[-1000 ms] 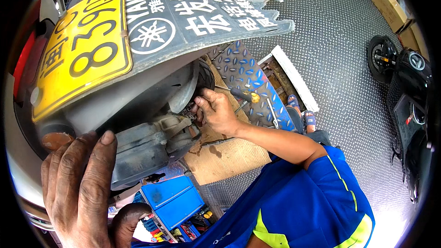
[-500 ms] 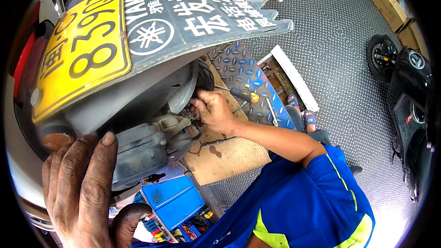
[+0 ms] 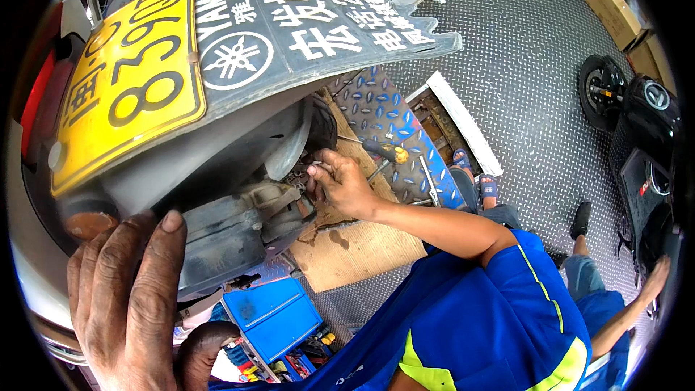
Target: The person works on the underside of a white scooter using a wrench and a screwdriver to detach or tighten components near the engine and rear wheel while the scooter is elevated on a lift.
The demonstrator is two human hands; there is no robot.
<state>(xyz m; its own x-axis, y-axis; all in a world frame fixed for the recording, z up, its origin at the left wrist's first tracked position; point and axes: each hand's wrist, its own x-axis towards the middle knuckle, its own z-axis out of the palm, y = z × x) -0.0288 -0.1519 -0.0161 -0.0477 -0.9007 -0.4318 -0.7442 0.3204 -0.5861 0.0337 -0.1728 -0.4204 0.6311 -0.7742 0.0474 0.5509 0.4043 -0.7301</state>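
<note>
A scooter's rear end fills the left side, with a yellow number plate and a dark, ragged mudflap. My left hand is in front of it, just below a round orange reflector. Its grimy fingers are stretched out and slightly apart, holding nothing that shows. My right hand reaches under the mudflap, beside the rear tyre and the greasy engine parts. Thumb and fingers are pinched together there; what they grip is too small or hidden. A dark engine-side housing lies between my hands.
Cardboard covers part of a blue diamond-plate platform. A yellow-and-black screwdriver and a metal wrench lie right of my hand. Below is a blue toolbox. Another person's hand is near a black scooter.
My right hand has shifted slightly and its fingers have changed position at the same spot. My left hand is almost still. Another person in blue has come into view at the lower right.
</note>
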